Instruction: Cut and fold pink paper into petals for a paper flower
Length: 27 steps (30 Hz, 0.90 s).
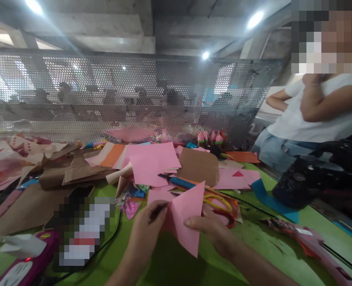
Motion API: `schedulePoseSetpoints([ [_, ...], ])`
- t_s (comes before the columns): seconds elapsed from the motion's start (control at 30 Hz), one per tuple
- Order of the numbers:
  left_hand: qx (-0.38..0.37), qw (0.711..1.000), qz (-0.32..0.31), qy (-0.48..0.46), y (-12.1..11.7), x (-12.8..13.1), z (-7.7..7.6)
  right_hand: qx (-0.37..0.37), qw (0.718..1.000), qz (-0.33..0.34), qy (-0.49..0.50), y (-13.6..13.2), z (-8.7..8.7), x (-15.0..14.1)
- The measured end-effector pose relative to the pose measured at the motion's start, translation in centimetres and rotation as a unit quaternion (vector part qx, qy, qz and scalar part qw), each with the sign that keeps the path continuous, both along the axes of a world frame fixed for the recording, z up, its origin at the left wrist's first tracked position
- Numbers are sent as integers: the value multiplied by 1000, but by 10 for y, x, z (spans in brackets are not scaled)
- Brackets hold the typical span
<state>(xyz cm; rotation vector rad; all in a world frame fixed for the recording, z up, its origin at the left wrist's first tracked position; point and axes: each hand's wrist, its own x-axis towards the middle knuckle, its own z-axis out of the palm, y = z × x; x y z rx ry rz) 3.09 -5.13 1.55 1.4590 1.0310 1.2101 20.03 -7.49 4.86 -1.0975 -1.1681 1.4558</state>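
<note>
A folded sheet of pink paper (189, 218) is held up between my two hands over the green table. My left hand (149, 224) pinches its left edge, with the fingertips partly hidden behind the fold. On the other side my right hand (211, 226) grips the paper, thumb flat on its front face and the fingers behind. Just beyond the paper lie a pair of scissors (231, 218) with yellow and red handles and a blue-handled tool (181, 182) with a dark tip. Part of the scissors is hidden by the paper.
Pink sheets (154, 159) and a brown paper piece (198, 165) lie behind my hands. Crumpled brown paper (53, 171) is heaped at left, near a purple power strip (29, 258). A perforated metal screen (119, 87) stands behind. A person (318, 103) stands at right by a black bag (301, 178).
</note>
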Motion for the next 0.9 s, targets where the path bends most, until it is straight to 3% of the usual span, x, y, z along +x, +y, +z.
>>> schedulePoseSetpoints([
  [0.2,40,995,24,94,0,0,-4,21,996,-25,-81,10,-12,1],
  [0.37,67,984,44,160,-2,0,-3,102,981,-18,-165,11,-23,1],
  [0.57,93,967,69,228,-4,3,-2,129,964,-20,-230,6,-16,-5],
  [0.73,117,942,120,290,-6,6,-2,147,967,23,-205,7,-14,-9],
  [0.9,98,950,134,263,-7,6,-3,123,983,27,-133,6,-17,-12],
])
